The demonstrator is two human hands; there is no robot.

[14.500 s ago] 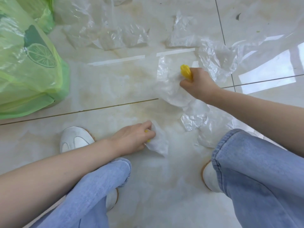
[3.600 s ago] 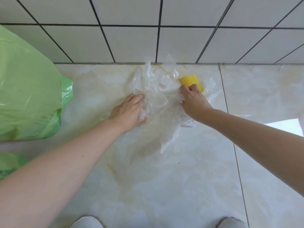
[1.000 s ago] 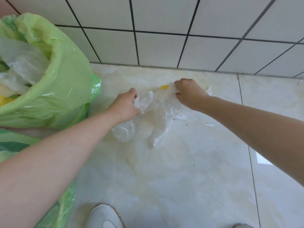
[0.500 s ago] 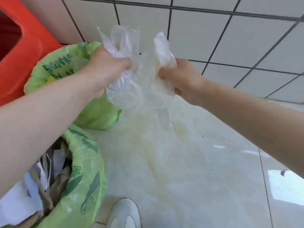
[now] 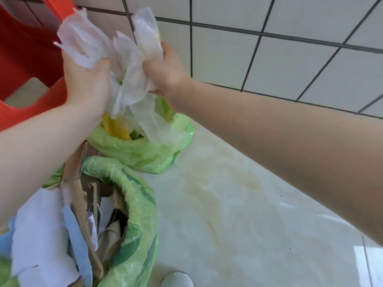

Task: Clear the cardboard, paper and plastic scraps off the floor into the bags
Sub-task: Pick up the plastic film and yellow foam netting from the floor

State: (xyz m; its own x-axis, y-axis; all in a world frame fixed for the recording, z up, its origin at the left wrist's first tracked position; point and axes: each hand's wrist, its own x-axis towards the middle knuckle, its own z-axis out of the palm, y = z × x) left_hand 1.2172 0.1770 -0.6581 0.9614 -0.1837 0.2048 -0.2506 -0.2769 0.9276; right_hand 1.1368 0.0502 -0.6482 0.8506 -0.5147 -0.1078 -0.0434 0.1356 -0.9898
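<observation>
Both hands, the left hand (image 5: 87, 83) and the right hand (image 5: 165, 69), grip a bundle of clear plastic scraps (image 5: 132, 65) directly above the mouth of the far green bag (image 5: 145, 150), whose opening holds yellow and clear scraps, so the way straight down is open. To the left a red plastic stool (image 5: 27, 59) crowds that bag, the tiled wall (image 5: 290, 48) closes off the back, and the near green bag (image 5: 136, 224), stuffed with cardboard and paper that stick up past its rim, blocks the near left. To the right the pale floor (image 5: 238, 204) lies bare, with a white shoe (image 5: 176, 279) at the bottom edge.
</observation>
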